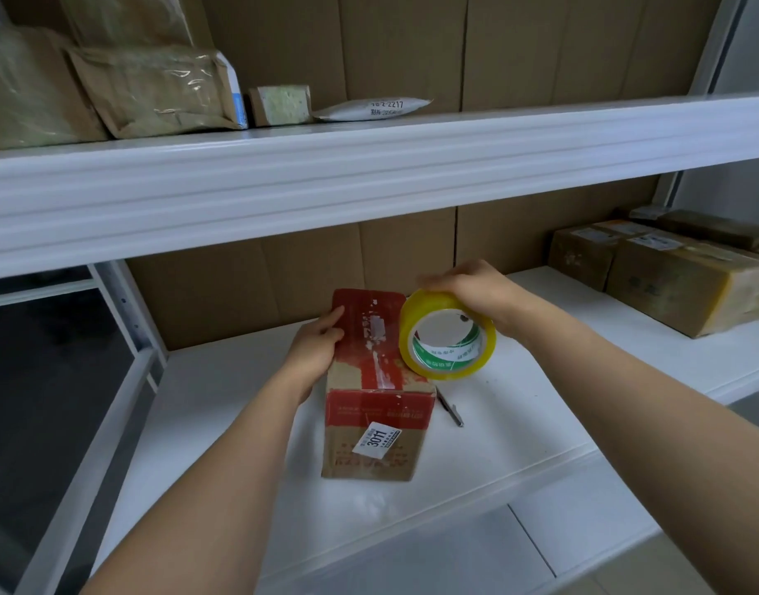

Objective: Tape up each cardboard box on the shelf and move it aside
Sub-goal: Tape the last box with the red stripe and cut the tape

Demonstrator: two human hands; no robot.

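Cardboard box with red printed bands and torn tape patches [377, 392] sits on the white metal lower shelf [562, 401], roughly mid-shelf, long axis running away from the viewer, flaps closed on top. White sticker reading 3011 [376, 439] is stuck askew on the near end face. Left hand [315, 350] rests against the box's left upper edge, fingers bent over onto the top, thumb along the side; a steadying hold rather than a full wrap. Right hand [472, 292] grips a roll of yellowish clear packing tape with a green-and-white printed core [448, 334] from above, fingers curled over the roll's far rim; fingertips are motion-blurred. Roll stands tilted on edge, touching or just beside the box's right top edge, its lower rim at the shelf surface; whether any tape is already drawn out onto the box cannot be told. Slim grey pen-like tool [450, 409], possibly a cutter, lies flat on the shelf just right of the box's near corner. Well to the right on the same shelf, a cluster of tape-wrapped brown cartons [678, 277] sits against the back. White upper shelf [369, 165] carries plastic-wrapped brown parcels [154, 90] at left, a small pale-faced brown packet [280, 105] beside them, and a flat white mailer bag with printed numbers [371, 109]. Brown cardboard sheets [412, 49] line the back of both levels.
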